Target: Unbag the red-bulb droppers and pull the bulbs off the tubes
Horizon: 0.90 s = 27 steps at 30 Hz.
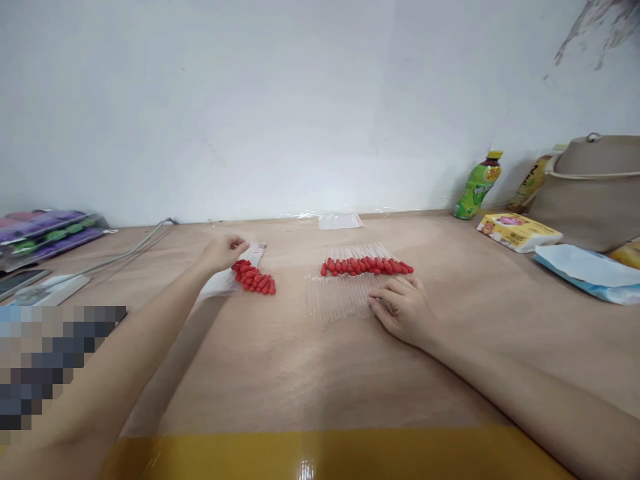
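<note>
My left hand (pixel 227 252), its fingers drawn together, is just above a heap of red rubber bulbs (pixel 255 279). What it pinches, if anything, is too small to make out. A white plastic bag (pixel 220 283) lies under and beside the heap. At the centre is a row of glass droppers (pixel 367 263) with red bulbs toward me. Closer to me lie several thin clear glass tubes (pixel 337 298), side by side. My right hand (pixel 400 307) rests at their right end with curled, closed fingers; whatever is between the fingertips is hidden.
A cable (pixel 133 250), phone (pixel 20 283) and purple-green packs (pixel 50 233) are at left. A white packet (pixel 340 221) lies by the wall. At right stand a green bottle (pixel 479 187), yellow tissue pack (pixel 520 231), blue-white packet (pixel 590 272) and grey bag (pixel 585 200).
</note>
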Available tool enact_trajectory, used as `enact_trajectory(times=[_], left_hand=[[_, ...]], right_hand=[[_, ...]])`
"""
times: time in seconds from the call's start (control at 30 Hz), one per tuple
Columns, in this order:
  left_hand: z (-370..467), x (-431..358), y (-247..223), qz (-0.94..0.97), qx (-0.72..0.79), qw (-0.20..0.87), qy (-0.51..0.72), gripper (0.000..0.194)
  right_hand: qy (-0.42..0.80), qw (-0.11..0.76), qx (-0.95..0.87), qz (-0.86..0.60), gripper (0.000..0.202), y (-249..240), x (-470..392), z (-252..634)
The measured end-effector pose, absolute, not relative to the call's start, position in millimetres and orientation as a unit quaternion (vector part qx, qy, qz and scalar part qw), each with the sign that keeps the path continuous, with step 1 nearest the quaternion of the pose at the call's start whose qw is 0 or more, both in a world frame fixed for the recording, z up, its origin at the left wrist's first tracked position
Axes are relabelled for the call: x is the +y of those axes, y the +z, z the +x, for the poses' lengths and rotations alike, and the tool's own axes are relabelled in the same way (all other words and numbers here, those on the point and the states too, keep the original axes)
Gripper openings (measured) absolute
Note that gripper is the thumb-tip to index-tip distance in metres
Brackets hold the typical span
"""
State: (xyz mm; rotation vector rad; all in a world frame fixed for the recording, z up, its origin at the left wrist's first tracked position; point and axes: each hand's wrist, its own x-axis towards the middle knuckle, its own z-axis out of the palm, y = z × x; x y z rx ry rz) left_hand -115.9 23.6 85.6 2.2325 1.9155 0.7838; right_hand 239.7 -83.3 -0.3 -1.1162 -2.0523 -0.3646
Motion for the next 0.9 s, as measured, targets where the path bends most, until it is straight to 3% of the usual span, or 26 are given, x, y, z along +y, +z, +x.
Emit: enact_trajectory(times=[0.13, 0.23, 0.33, 0.47, 0.7, 0.9], left_hand=[[-62.0, 26.3, 77.9, 0.805, 0.554, 0.046, 0.207, 0.021], [-20.5, 20.5, 68.5, 0.839, 0.516, 0.066, 0.161, 0.029], [4.6, 18.1, 61.5, 0.843, 0.519, 0.103, 0.095, 0.04], [12.9, 26.6, 55.1, 0.831, 0.534, 0.138, 0.071, 0.038], [5.6, 28.2, 59.3, 0.798, 0.575, 0.157, 0.09, 0.03], [-16.3, 1.0, 75.8, 0.776, 0.599, 0.038, 0.196, 0.02]], right_hand=[[-0.138, 0.377, -0.806, -0.435, 0.015, -1.5, -83.2, 240.6], [-0.135, 0.379, -0.806, -0.434, 0.015, -1.5, -83.8, 242.1], [-0.137, 0.386, -0.803, -0.434, 0.014, -0.9, -84.5, 243.0], [-0.141, 0.384, -0.803, -0.433, 0.014, -0.6, -84.2, 243.0], [-0.135, 0.376, -0.805, -0.439, 0.015, 0.2, -84.9, 241.6], [-0.138, 0.385, -0.803, -0.434, 0.015, -0.2, -84.2, 242.5]])
